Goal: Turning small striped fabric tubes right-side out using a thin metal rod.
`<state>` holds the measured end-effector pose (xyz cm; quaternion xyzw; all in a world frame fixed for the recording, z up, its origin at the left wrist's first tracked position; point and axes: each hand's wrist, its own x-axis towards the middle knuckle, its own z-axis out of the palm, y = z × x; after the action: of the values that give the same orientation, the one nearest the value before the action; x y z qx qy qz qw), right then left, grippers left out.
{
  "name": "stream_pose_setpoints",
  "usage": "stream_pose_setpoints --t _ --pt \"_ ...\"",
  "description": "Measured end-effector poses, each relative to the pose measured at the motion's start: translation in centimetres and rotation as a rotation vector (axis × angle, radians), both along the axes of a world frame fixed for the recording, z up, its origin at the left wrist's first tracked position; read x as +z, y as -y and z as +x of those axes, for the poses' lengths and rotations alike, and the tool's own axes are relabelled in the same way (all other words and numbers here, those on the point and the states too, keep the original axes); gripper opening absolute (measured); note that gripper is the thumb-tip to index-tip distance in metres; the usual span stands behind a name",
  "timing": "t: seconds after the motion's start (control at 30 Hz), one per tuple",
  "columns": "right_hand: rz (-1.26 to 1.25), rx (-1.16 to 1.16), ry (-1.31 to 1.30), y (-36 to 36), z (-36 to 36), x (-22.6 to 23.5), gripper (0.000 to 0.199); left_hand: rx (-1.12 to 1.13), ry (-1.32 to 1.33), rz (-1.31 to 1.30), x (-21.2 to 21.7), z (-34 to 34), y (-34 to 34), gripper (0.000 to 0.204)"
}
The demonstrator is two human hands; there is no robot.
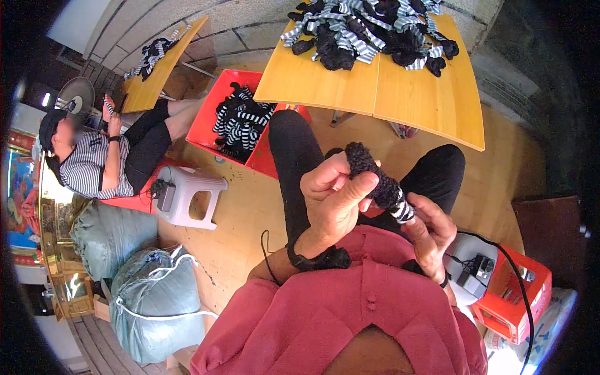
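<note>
Above my lap I hold a small knitted piece (381,181), black and fuzzy at its upper end and banded black and white at its lower end. My left hand (330,199) pinches its black part between thumb and fingers. At the striped end, my right hand (431,230) has its thumb and fingertips closed on the knit. Whether the piece is a sock or something else, I cannot tell. A pile of similar striped and black knitted pieces (369,31) lies ahead on the wooden table (431,94).
Left of the table stands a red bin (206,119) heaped with striped knits (244,122). A seated co-worker (97,153) handles a striped piece at far left. Nearby are a pale plastic stool (187,197) and stuffed sacks (159,312). A red stool (519,294) and black cable (522,281) are at right.
</note>
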<state>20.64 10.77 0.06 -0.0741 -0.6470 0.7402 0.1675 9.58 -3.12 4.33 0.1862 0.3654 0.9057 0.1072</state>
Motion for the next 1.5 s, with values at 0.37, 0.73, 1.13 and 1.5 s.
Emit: stream_pose_setpoints --t 0.37,0.73,1.13,1.5 --pt "0.600 -0.198 -0.123 -0.5 0.0 0.0 0.023 0.156 0.071 -0.191 0.6 -1.0 0.6 0.025" --pt "0.238 -0.140 0.019 0.0 0.6 -0.7 0.025 0.099 0.117 -0.117 -1.1 0.0 -0.3 0.011" --pt "0.288 -0.061 -0.073 -0.2 -0.6 -0.4 0.032 0.087 0.163 -0.157 -1.1 0.0 -0.5 0.023" --pt "-0.233 0.034 0.199 -1.3 0.0 0.7 0.023 -0.143 -0.074 -0.291 0.6 -4.4 3.0 0.031"
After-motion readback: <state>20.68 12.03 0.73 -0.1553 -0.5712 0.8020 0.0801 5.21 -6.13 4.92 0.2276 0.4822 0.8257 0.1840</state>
